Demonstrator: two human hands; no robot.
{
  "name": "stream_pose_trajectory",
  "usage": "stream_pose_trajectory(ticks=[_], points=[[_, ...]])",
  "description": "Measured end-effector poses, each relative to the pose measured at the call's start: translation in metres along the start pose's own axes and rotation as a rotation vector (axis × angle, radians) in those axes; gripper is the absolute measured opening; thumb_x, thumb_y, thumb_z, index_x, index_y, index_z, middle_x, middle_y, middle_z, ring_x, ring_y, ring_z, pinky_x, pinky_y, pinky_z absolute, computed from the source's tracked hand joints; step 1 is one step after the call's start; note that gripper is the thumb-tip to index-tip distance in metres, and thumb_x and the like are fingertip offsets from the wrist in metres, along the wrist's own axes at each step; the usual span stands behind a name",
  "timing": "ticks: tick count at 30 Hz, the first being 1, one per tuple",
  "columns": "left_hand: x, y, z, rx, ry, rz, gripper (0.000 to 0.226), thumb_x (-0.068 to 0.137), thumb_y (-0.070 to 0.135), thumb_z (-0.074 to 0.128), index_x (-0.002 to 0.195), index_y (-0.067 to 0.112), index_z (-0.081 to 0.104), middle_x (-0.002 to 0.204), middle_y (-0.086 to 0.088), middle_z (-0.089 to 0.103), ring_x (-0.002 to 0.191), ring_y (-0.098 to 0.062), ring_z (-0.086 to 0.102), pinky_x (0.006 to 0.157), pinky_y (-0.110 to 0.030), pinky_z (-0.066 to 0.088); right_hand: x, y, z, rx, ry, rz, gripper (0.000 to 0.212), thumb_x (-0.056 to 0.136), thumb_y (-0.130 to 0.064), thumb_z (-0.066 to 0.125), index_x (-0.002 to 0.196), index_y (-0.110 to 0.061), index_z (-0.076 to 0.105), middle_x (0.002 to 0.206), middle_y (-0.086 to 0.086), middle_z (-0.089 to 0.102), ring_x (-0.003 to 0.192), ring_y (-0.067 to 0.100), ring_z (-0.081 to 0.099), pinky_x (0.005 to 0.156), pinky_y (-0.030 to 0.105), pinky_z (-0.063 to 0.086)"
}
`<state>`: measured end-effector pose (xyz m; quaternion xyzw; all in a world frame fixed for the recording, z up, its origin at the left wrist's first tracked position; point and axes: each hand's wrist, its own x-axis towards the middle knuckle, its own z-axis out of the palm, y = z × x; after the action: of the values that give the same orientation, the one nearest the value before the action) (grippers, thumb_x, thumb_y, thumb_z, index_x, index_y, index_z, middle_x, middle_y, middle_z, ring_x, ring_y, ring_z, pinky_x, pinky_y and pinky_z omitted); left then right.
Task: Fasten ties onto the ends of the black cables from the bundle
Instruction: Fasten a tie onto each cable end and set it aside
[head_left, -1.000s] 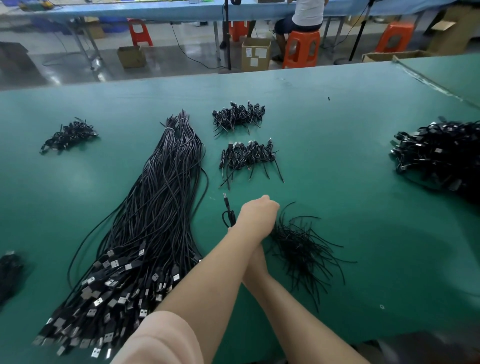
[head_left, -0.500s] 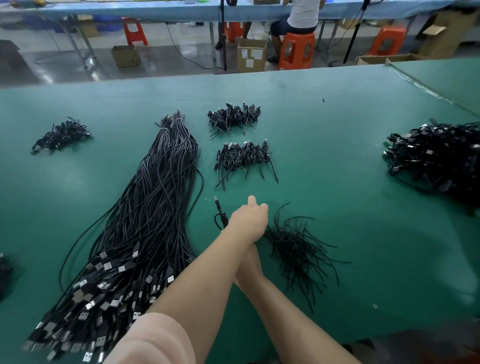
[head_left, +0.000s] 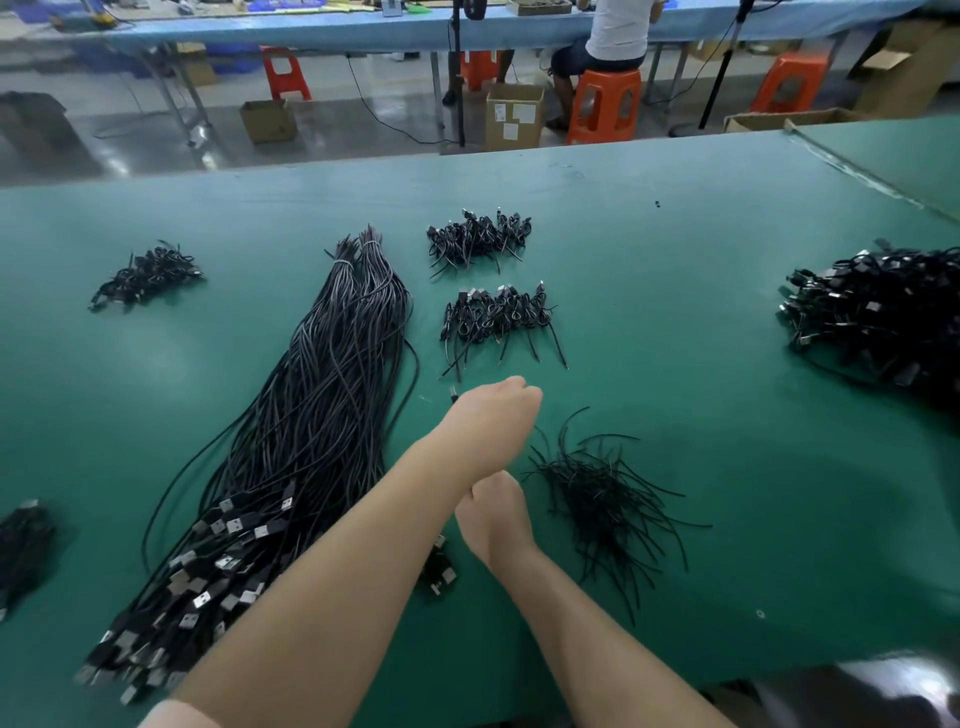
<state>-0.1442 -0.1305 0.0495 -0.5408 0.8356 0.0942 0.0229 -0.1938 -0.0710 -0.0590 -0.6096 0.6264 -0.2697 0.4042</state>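
Note:
A long bundle of black cables (head_left: 322, 415) lies on the green table (head_left: 675, 338), its USB plugs fanned out at the near left. A loose pile of black ties (head_left: 608, 499) lies right of my hands. My left hand (head_left: 493, 415) reaches forward across my right one, fingers curled downward over a small black cable whose tip (head_left: 453, 396) pokes out at its left. My right hand (head_left: 493, 519) rests low on the table beside the ties. Its fingers are hidden under my left forearm.
Two rows of tied cables (head_left: 478, 239) (head_left: 498, 317) lie beyond my left hand. More tied heaps sit at the far left (head_left: 145, 275), the near left edge (head_left: 21, 551) and the right (head_left: 883, 317). A person sits on an orange stool (head_left: 605, 104) behind the table.
My left hand has moved a little forward toward the rows and now covers the small cable, which lay beside it before. The right hand has hardly moved.

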Motion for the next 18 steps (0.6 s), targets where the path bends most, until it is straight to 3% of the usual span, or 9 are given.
stream_pose_trajectory(ticks=[3,5,7,9,11,13,15,18], points=[[-0.02,-0.011,0.002,-0.158,0.268,-0.052,0.036,0.098,-0.001,0.046,0.129,0.012,0.059,0.113,-0.003,0.052,0.09,-0.025,0.064,0.078,-0.041,0.055,-0.001,-0.003,-0.003,-0.017,0.032,-0.048,0.033,0.099,-0.012,0.041,0.068,-0.024,0.037,0.063,-0.011,0.043,0.054,0.005,0.037,0.047,0.021,0.026],[-0.037,-0.021,0.008,-0.422,0.569,-0.129,0.029,0.102,0.008,0.05,0.125,0.013,0.066,0.105,0.002,0.056,0.082,-0.013,0.06,0.077,-0.026,0.052,0.0,-0.004,-0.003,-0.021,0.052,-0.087,0.029,0.105,-0.019,0.038,0.077,-0.02,0.041,0.066,-0.007,0.047,0.056,0.007,0.04,0.049,0.025,0.028],[-0.051,-0.037,0.019,-0.669,0.789,-0.34,0.026,0.101,0.011,0.052,0.118,0.014,0.071,0.101,0.004,0.062,0.078,-0.006,0.06,0.07,-0.014,0.048,0.0,-0.003,-0.002,-0.042,0.068,-0.102,0.034,0.109,-0.029,0.033,0.076,-0.022,0.036,0.064,-0.004,0.046,0.054,0.011,0.039,0.048,0.026,0.026],[-0.058,-0.053,0.035,-0.835,0.745,-0.608,0.028,0.101,0.012,0.05,0.121,0.015,0.07,0.106,-0.002,0.069,0.077,-0.009,0.064,0.065,-0.016,0.047,0.001,-0.001,0.0,-0.04,0.068,-0.111,0.035,0.109,-0.034,0.031,0.075,-0.024,0.033,0.063,-0.004,0.044,0.053,0.011,0.037,0.048,0.027,0.026],[-0.061,-0.061,0.054,-0.875,0.531,-0.728,0.031,0.102,0.011,0.047,0.125,0.013,0.068,0.099,-0.005,0.073,0.058,-0.007,0.059,0.051,-0.016,0.043,0.001,-0.001,0.0,-0.041,0.08,-0.131,0.036,0.109,-0.036,0.03,0.074,-0.025,0.031,0.063,-0.004,0.043,0.053,0.012,0.037,0.05,0.03,0.027],[-0.062,-0.061,0.067,-0.931,0.39,-0.713,0.03,0.103,0.012,0.047,0.12,0.015,0.071,0.078,0.001,0.072,0.039,0.0,0.043,0.04,-0.015,0.034,0.001,0.0,0.001,-0.041,0.071,-0.153,0.036,0.109,-0.035,0.031,0.074,-0.026,0.031,0.063,-0.004,0.043,0.053,0.012,0.036,0.051,0.032,0.026],[-0.061,-0.059,0.074,-0.957,0.324,-0.652,0.027,0.103,0.014,0.048,0.108,0.021,0.073,0.057,0.012,0.061,0.034,-0.001,0.035,0.037,-0.015,0.029,0.002,0.002,0.0,-0.038,0.059,-0.165,0.035,0.109,-0.034,0.033,0.075,-0.027,0.032,0.063,-0.004,0.044,0.054,0.013,0.037,0.051,0.033,0.027],[-0.062,-0.054,0.074,-0.985,0.245,-0.575,0.025,0.101,0.016,0.052,0.098,0.028,0.074,0.059,0.012,0.062,0.04,-0.002,0.036,0.042,-0.017,0.032,0.003,0.002,-0.001,-0.013,0.056,-0.163,0.034,0.109,-0.033,0.035,0.075,-0.029,0.034,0.065,-0.006,0.047,0.056,0.012,0.041,0.054,0.035,0.03]])
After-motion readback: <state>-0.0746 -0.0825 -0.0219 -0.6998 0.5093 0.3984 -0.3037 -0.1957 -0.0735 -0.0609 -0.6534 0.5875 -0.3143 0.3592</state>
